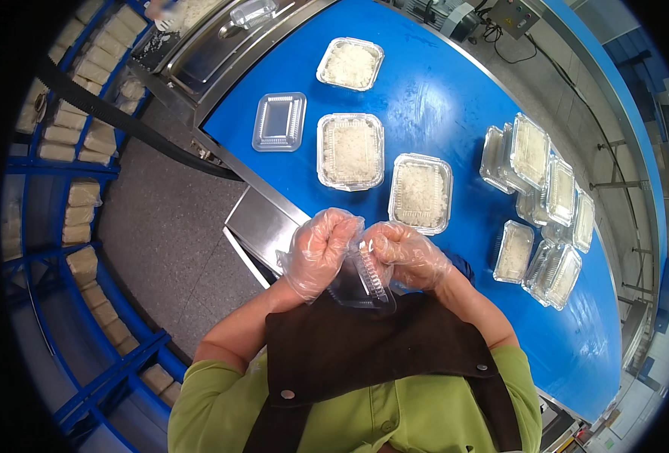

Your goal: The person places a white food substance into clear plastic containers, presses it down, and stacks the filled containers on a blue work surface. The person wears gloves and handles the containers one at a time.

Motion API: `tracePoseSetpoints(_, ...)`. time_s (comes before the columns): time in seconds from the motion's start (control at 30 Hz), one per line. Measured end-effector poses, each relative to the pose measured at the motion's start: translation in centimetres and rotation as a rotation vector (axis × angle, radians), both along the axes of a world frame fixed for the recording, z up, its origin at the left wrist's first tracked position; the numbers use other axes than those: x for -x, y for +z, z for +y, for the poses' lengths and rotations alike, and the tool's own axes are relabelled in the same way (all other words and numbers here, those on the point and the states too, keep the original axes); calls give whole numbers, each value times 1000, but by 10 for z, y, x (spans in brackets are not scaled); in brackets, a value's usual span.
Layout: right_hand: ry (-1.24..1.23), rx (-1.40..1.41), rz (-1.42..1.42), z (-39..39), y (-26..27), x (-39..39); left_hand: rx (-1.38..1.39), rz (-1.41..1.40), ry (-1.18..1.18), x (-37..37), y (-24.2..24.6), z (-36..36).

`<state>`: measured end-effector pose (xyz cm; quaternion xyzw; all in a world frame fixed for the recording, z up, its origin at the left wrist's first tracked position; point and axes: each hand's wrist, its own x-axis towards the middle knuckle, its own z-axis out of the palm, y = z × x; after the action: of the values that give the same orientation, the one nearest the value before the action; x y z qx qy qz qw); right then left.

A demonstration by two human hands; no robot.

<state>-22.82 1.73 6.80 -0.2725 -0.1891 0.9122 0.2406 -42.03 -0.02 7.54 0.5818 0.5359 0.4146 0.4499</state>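
Note:
Both my hands wear clear plastic gloves and meet close in front of the apron. My left hand [326,249] and my right hand [405,255] pinch a clear plastic lid [363,283] at its upper edge, and the lid hangs down between them. Just beyond my right hand, a foil tray of rice [421,193] bears a clear lid. Farther off stand a second lidded rice tray [350,152] and a rice tray [350,64] whose cover I cannot make out. A loose clear lid [279,122] lies flat on the blue conveyor belt [436,124], left of the trays.
Stacked lidded rice trays [558,189] stand at the belt's right side. A steel counter [198,62] with a clear container [252,12] and loose rice adjoins the far left. Another person's hand [162,11] shows there. A black hose [142,136] crosses near blue racks [94,170] of wrapped packs.

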Motion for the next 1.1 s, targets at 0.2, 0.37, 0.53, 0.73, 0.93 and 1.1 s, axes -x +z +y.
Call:
tracePoseSetpoints(0.2,16,-30,-13,4,7,-1,19,-27,14,0,-3,0)
tracePoseSetpoints(0.37,130,-326,-357,8,36,1,-105,-64,-7,-3,-8,-1)
tracePoseSetpoints(0.53,223,-378,-400,11,43,-4,69,-157,-244,13,1,6)
tracePoseSetpoints(0.73,21,-726,-622,1,24,0,-174,50,-290,10,1,11)
tracePoseSetpoints(0.93,-85,-928,-790,4,10,0,-389,43,-322,12,4,27)
tracePoseSetpoints(1.1,-295,-729,-825,10,-69,-29,323,-267,-196,44,-6,38)
